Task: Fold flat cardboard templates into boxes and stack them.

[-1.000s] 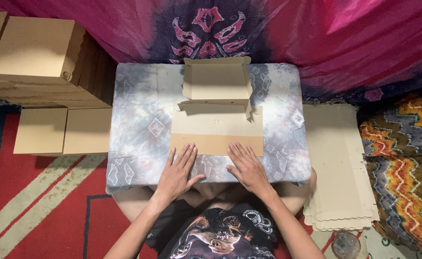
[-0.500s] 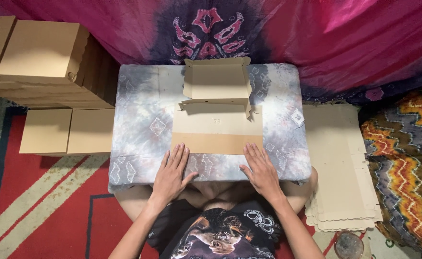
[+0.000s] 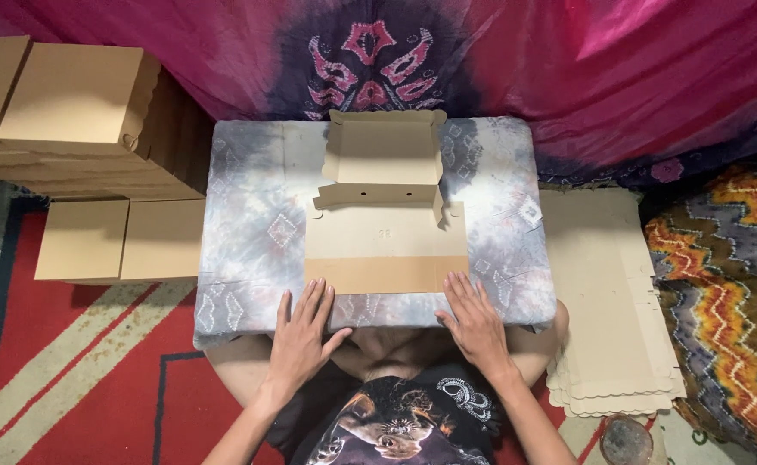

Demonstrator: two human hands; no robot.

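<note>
**Half-folded carton blank on the low table, both hands flat at its near edge**

Lying mid-table: a die-cut cardboard box blank [image 3: 385, 245], far half already raised into a shallow tray shape [image 3: 384, 151] with its side flaps up, near half flat. Near flap [image 3: 385, 274] creased and lying darker along the front, not yet lifted. Judged from that: far walls formed, front panel and closing folds left to do, roughly the middle of one box.

Left hand [image 3: 303, 340] palm down, fingers spread wide, fingertips just at the blank's near left corner, holding nothing. Right hand [image 3: 475, 325] likewise flat and splayed, fingertips touching or just short of the near right corner; grip empty.

Under it all, a small table in grey tie-dye cloth [image 3: 249, 241], front edge close over the crossed legs, so little room toward the body. Bare cloth left and right of the blank, enough for side flaps to swing. Far edge tight against a hanging magenta cloth [image 3: 568, 60].

Beside the table at left, finished closed cartons [image 3: 81, 108] stacked, two more lower down [image 3: 120, 241]. At right on the floor, a pile of flat blanks [image 3: 607, 301], within reach of the right hand. Red rug [image 3: 68, 362] below.
</note>
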